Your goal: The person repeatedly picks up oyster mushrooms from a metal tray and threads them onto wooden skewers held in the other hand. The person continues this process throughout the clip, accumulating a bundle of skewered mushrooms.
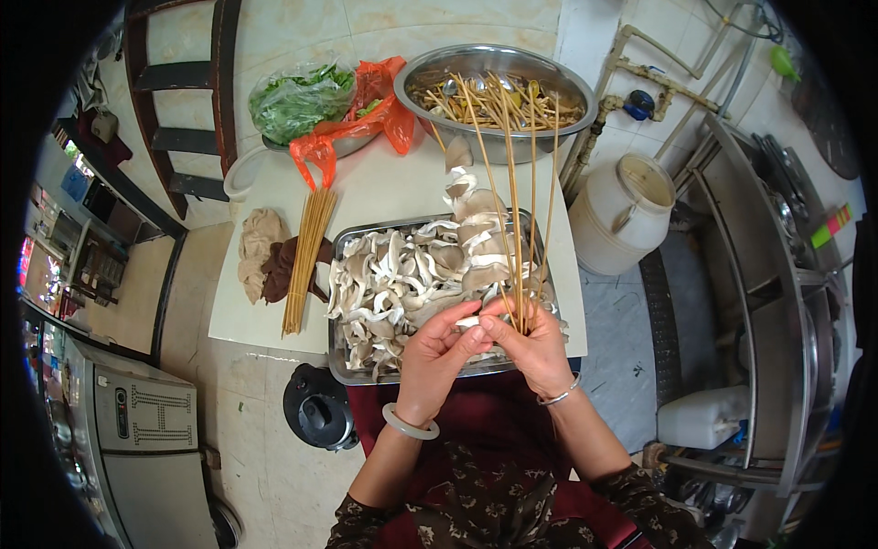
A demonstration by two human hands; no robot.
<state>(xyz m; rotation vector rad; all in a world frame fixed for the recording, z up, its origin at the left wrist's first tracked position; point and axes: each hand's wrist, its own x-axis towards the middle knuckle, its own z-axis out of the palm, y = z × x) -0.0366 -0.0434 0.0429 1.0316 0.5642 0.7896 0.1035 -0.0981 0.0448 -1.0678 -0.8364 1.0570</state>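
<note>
Over the near edge of a metal tray [339, 343] heaped with oyster mushroom pieces [384, 274], my two hands meet. My left hand [442, 343] pinches a small mushroom piece [468, 321] between thumb and fingers. Several long wooden skewers [511, 206] rise from my right hand [528, 336], whose thumb and forefinger touch the same piece. Mushroom pieces threaded on a skewer [480, 233] stretch away over the tray's right part; whether my right hand holds that skewer too is partly hidden.
A bundle of wooden skewers [309, 264] lies left of the tray, beside brown and beige cloths [259, 254]. At the table's back are bagged leafy greens [302, 99], a red plastic bag [370, 123] and a steel basin [494, 137] holding used-looking skewers. A white barrel [621, 216] stands at right.
</note>
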